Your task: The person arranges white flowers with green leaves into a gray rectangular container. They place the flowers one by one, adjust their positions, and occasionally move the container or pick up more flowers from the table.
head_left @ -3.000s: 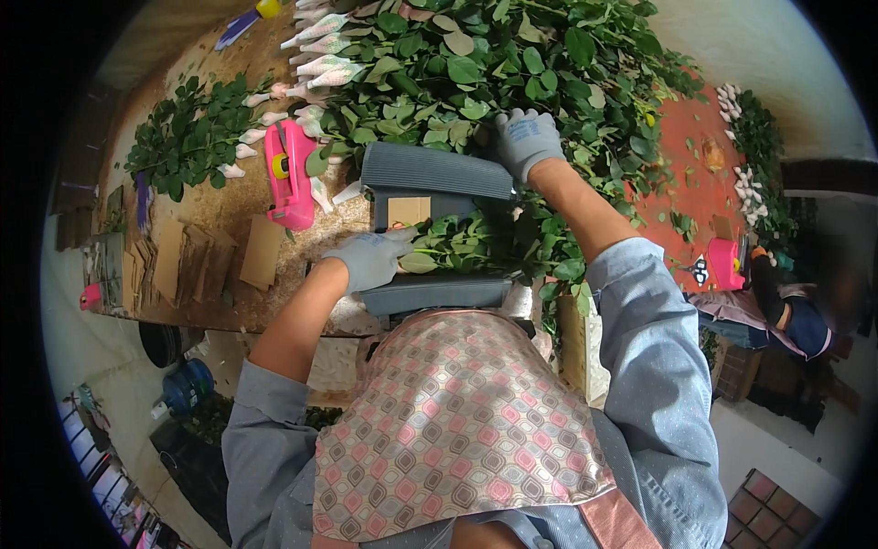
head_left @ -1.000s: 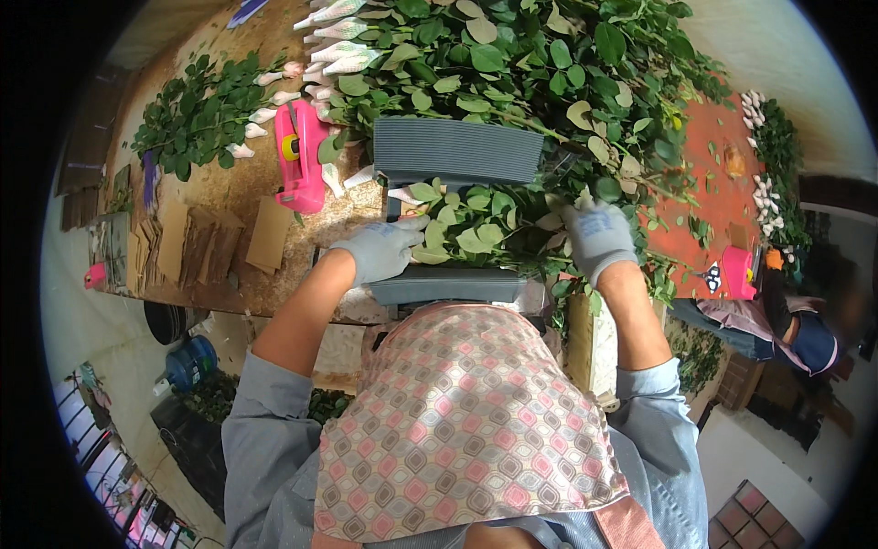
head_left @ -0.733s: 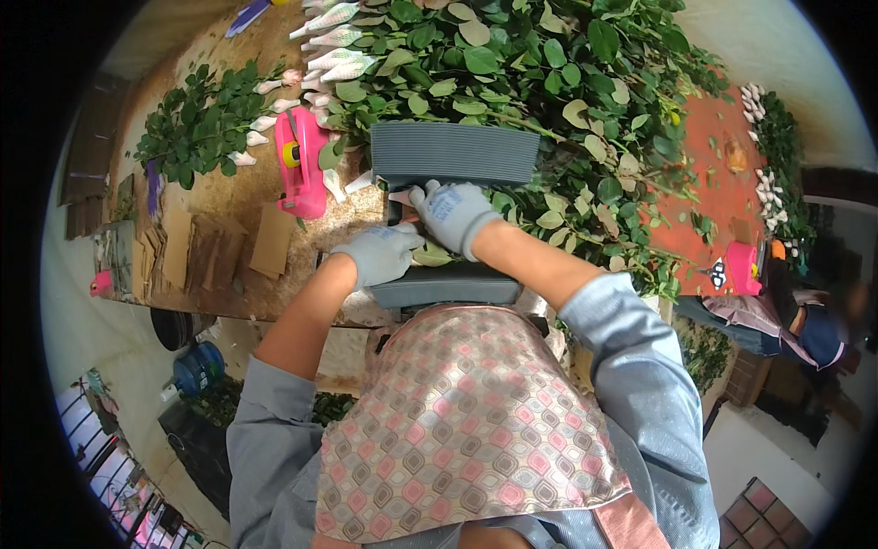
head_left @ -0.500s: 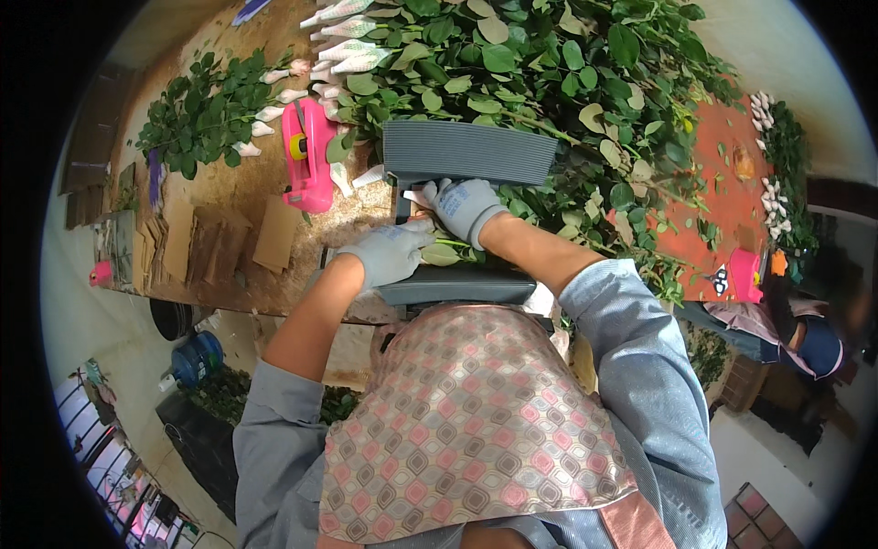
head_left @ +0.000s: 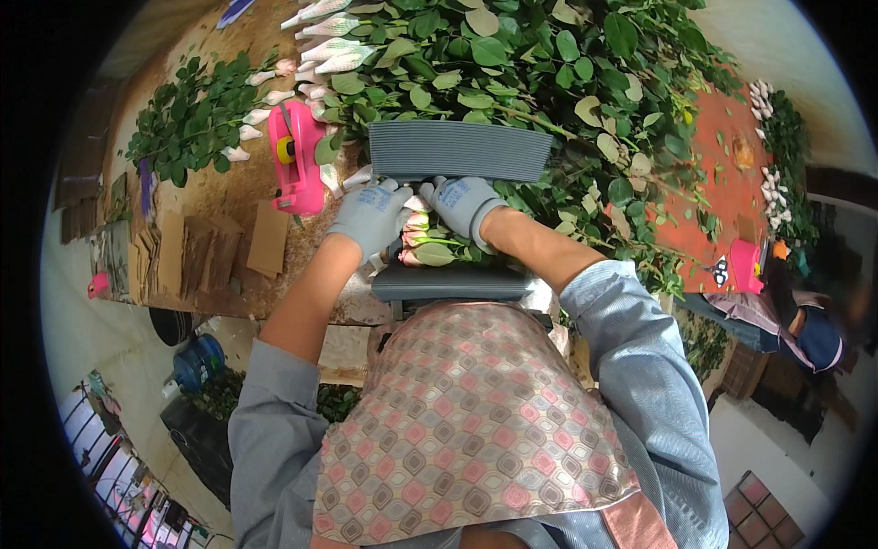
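Note:
Both my hands wear grey work gloves and meet between two dark grey ribbed side panels of a holder (head_left: pixel 460 151). Several pink roses (head_left: pixel 414 240) lie there in a row, heads to the left, with green stems and leaves running right. My left hand (head_left: pixel 370 218) is closed, its fingertips at a pale rose head (head_left: pixel 417 204) at the far end of the row. From the other side, my right hand (head_left: pixel 465 207) is closed at the same rose, just behind its head. Gloves hide part of that flower and its stem.
A pink tape dispenser (head_left: pixel 297 160) stands left of the holder. Cardboard pieces (head_left: pixel 208 247) lean at the table's near left. Roses in white sleeves (head_left: pixel 337 48) and a large leafy heap (head_left: pixel 540 64) fill the far side. At right, a person (head_left: pixel 800 334) is beside a red tabletop (head_left: pixel 709 197).
My left hand has moved left and away from me, uncovering the pink rose heads in the holder. My right hand stays nearly where it was.

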`<state>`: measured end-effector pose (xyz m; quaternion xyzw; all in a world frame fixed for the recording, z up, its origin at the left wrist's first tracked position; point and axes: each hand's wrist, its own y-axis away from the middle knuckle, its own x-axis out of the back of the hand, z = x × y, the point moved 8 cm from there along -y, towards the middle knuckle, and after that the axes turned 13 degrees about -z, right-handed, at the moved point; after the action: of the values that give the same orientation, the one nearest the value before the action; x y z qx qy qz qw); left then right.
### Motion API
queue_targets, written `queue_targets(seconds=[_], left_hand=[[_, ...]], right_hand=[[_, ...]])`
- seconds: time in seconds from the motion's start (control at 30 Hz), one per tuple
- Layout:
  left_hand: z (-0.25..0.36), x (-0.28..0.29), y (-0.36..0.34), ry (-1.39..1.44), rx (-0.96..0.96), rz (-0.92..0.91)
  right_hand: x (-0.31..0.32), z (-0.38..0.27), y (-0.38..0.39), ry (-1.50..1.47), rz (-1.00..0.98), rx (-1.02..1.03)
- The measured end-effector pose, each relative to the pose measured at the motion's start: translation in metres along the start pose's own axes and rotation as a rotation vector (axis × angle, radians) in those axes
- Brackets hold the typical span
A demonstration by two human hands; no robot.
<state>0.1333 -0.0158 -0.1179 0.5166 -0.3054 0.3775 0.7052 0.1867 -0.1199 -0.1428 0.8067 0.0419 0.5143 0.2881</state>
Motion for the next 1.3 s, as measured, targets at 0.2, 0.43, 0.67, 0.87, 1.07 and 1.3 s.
queue_targets(seconds=[0.2,0.43,0.67,0.87,1.07,1.3], left_hand=[[0.002,-0.007,-0.014,-0.224,-0.012,-0.001],[-0.007,0.006,0.001,-0.307,-0.017,0.041],[-0.047,0.016,0.027,-0.38,0.236,-0.053],[0.012,0.033,0.048,-0.044,-0.118,0.021],[0.039,-0.004,0.036,0.194,-0.35,-0.069],[0.032,-0.02,0.026,-0.029,-0.193,-0.284]], right_hand=[[0.002,0.004,0.003,0.017,0.042,-0.07],[0.006,0.004,0.005,-0.03,0.064,-0.087],[0.002,0.002,0.005,-0.013,0.063,-0.046],[-0.007,-0.008,0.002,-0.012,0.041,-0.075],[0.003,-0.008,0.007,-0.072,-0.053,-0.082],[0.03,-0.026,0.029,-0.017,-0.01,-0.014]])
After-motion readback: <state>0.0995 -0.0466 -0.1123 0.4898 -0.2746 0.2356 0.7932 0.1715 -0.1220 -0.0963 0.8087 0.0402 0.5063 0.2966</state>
